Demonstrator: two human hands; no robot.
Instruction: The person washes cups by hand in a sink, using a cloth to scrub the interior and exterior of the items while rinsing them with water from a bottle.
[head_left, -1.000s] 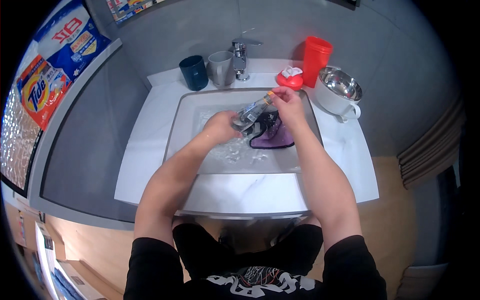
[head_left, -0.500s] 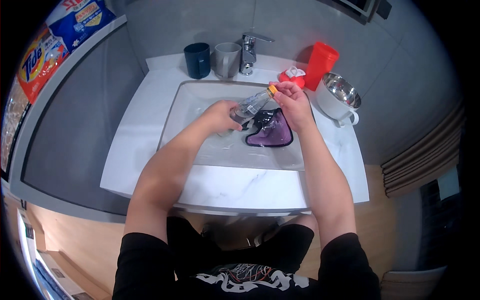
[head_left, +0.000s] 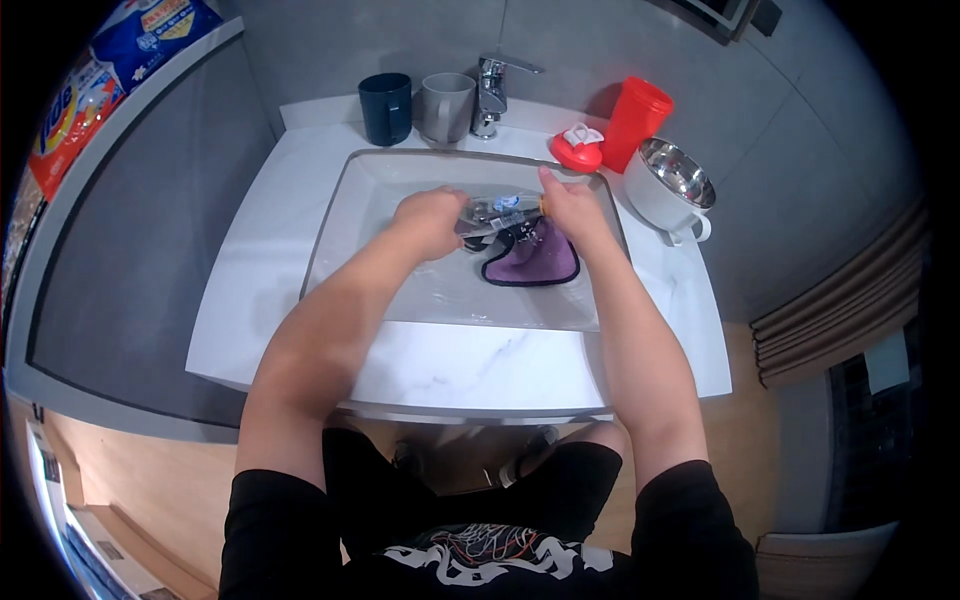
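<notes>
While my left fingers (head_left: 450,215) wrap the base end of a clear bottle (head_left: 495,212), my right fingers (head_left: 563,201) grip its neck end, so neither set is free. The bottle lies roughly level between them, above the basin (head_left: 545,311). A bit of its orange cap (head_left: 543,205) shows beside my right fingers; they hide most of it, so I cannot tell whether it is tight or loosened.

I judge the handling of the bottle to be midway: it is in grasp at both ends and not set down. Whether anything is left inside it I cannot make out. The purple cloth (head_left: 532,262) with black edging lies on my side of the bottle, between my two sets of fingers and in neither grasp. It sits loose in the shallow water (head_left: 405,275), not lifted out; whether the bottle touches it, I cannot tell.

Beyond my left fingers, along the back of the table (head_left: 450,370), stand a dark mug (head_left: 385,112) and a grey mug (head_left: 445,108), with the faucet (head_left: 488,100) just right of them. Beyond my right fingers are a red lid (head_left: 576,156) and a red tumbler (head_left: 637,122), and off to their right a white cup (head_left: 662,200) with a shiny metal inside, its handle turned toward me.
</notes>
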